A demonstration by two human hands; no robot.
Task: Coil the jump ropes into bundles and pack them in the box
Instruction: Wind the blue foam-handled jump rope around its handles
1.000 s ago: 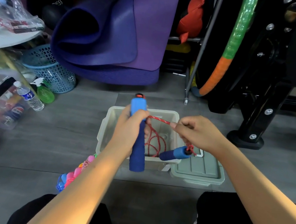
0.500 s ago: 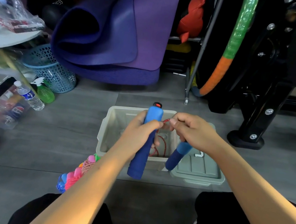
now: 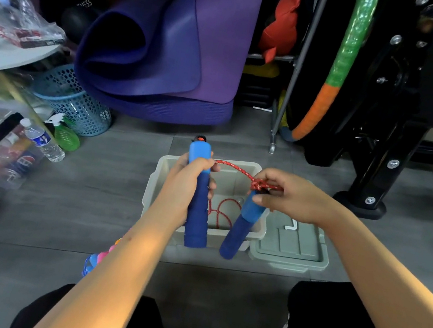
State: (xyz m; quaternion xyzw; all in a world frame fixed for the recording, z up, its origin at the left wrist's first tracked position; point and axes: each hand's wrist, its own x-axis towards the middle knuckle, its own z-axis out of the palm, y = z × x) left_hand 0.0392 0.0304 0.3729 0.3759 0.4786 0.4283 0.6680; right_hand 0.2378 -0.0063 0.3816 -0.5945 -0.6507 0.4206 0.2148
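Above the open grey box (image 3: 156,183) on the floor, a left hand (image 3: 188,185) is clenched round one upright blue handle (image 3: 197,211); a red flecked rope (image 3: 234,169) runs rightward to a knot pinched by the right hand (image 3: 289,197) atop the second handle (image 3: 243,224).

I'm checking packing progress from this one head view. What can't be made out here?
- Pink and blue beaded jump rope on the floor: mostly hidden behind the left forearm.
- Red braided cord inside the open grey plastic box: partly hidden by the two blue foam handles, so its coiling is unclear.
- Right hand: covers the cord's knot.
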